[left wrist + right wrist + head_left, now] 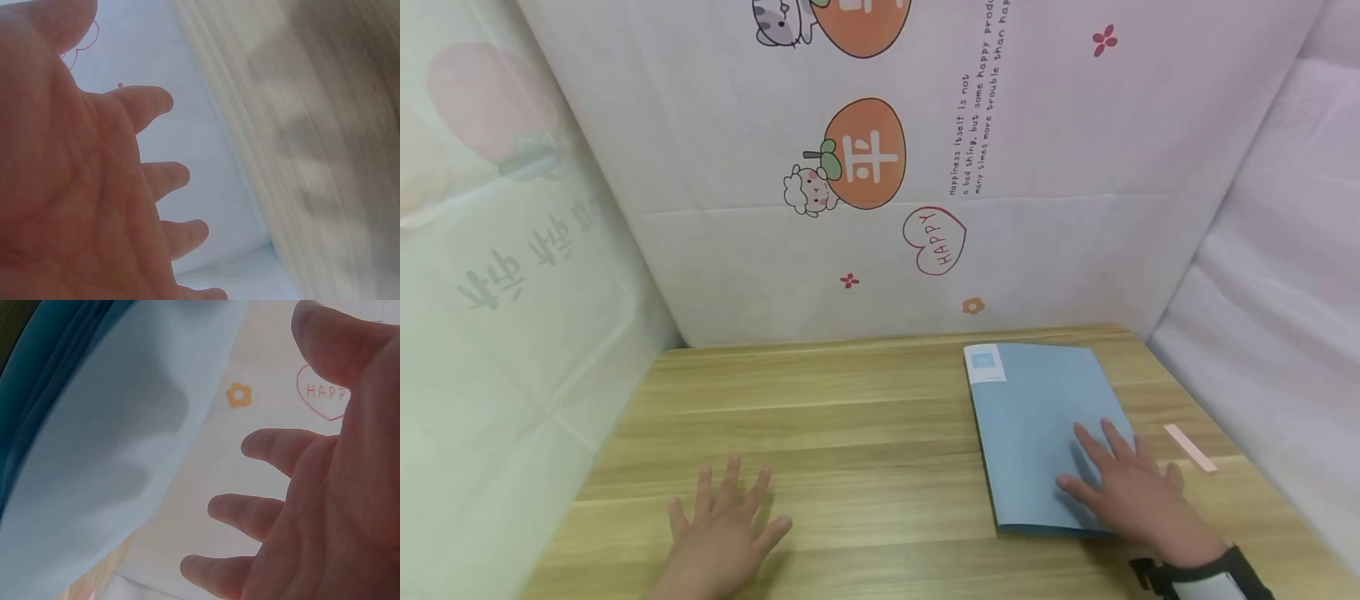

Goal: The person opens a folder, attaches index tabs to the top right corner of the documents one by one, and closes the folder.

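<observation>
A light blue folder (1045,433) with a white label (986,364) at its upper left corner lies on the right part of the wooden table. Over its lower right area hovers my right hand (1138,496), fingers spread and holding nothing. The right wrist view shows a gap between that palm (369,487) and the blue cover (119,431), with layered edges visible at the folder's side. My left hand (718,533) is above the table at the lower left, its fingers fanned out and nothing in them. Its shadow falls on the wood in the left wrist view.
A pale pink strip (1191,448) lies on the table right of the folder. Behind the wooden table (820,417) hangs a white printed cloth (737,275). More white cloth (1270,292) closes off the right side, and a similar sheet (512,375) the left.
</observation>
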